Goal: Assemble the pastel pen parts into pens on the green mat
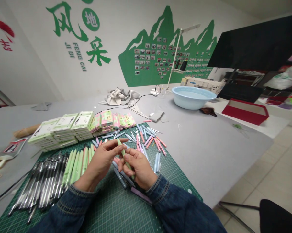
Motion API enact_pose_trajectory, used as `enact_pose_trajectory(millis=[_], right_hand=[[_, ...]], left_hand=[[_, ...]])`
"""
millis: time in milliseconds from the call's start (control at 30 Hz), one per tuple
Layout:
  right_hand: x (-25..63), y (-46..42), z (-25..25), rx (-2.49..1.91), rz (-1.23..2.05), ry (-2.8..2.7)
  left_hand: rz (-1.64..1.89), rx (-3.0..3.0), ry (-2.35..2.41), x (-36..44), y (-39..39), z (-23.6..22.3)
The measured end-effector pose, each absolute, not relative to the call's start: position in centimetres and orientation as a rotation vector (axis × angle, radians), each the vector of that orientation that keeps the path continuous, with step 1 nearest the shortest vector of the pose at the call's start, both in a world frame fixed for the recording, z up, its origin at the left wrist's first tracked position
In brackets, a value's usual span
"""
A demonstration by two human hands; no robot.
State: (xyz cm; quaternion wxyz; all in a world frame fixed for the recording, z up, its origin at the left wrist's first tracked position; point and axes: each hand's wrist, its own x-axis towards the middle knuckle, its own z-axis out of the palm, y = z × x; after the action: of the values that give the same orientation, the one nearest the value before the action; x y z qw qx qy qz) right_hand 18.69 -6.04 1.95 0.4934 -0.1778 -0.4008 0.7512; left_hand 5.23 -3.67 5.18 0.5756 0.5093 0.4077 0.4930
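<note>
Sleeves: two dark blue denim cuffs (185,200), nearest of all, reaching in over the green cutting mat (112,213).
Green pen: slim, pale green and smooth-looking, with a narrowing upper end; the fingers cover part of it, so I can't make out its full length.
Where it is: up between the two hands, above the middle of the mat, slanting from the left fingertips down through the right hand.
Left hand (101,161): thumb and fingers closed about the pen's (123,152) upper part.
Right hand (138,165): fingers curled around its lower part, the bottom end poking out below.
Left of the hands: green pens (74,165) in a row, then clear pens (42,181) with black parts towards the mat's left edge.
Far right corner of mat: loose pastel pens (158,142), scattered.
Beyond the mat's far edge: stacked boxes (63,127).
</note>
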Motion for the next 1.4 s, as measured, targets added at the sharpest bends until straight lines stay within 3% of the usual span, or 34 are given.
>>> enact_pose_trajectory(millis=[133, 400, 633, 900, 967, 1100, 1167, 1267, 1400], right_hand=[[18.9, -6.0, 2.2, -0.386, 1.930, -0.903], [18.6, -5.6, 1.4, -0.495, 1.762, -0.871], [19.1, -5.9, 2.0, -0.332, 2.124, -0.825], [18.7, -5.9, 1.2, -0.894, 1.330, -1.130], [18.8, -6.0, 1.3, -0.833, 1.433, -1.088], [19.1, -6.1, 1.9, -0.414, 2.111, -0.903], [19.0, -6.0, 2.0, -0.357, 2.155, -0.898], [18.8, -5.8, 1.7, -0.612, 1.795, -1.066], [18.8, -5.9, 1.4, -1.056, 0.954, -1.489]], left_hand=[[1.125, 1.083, 0.801, 5.0, -3.9, 5.6], [1.235, 1.136, 0.919, 5.5, -3.5, 5.2], [1.164, 1.003, 0.819, 5.0, -3.4, 4.0], [1.375, 1.047, 1.006, 5.7, -2.8, 3.3], [1.385, 1.030, 0.951, 5.8, -3.0, 3.2], [1.272, 0.999, 0.738, 5.3, -3.4, 3.8], [1.232, 1.006, 0.722, 5.1, -3.4, 4.1], [1.277, 0.986, 0.832, 5.1, -3.1, 4.1], [1.333, 0.985, 0.916, 5.6, -2.9, 3.7]])
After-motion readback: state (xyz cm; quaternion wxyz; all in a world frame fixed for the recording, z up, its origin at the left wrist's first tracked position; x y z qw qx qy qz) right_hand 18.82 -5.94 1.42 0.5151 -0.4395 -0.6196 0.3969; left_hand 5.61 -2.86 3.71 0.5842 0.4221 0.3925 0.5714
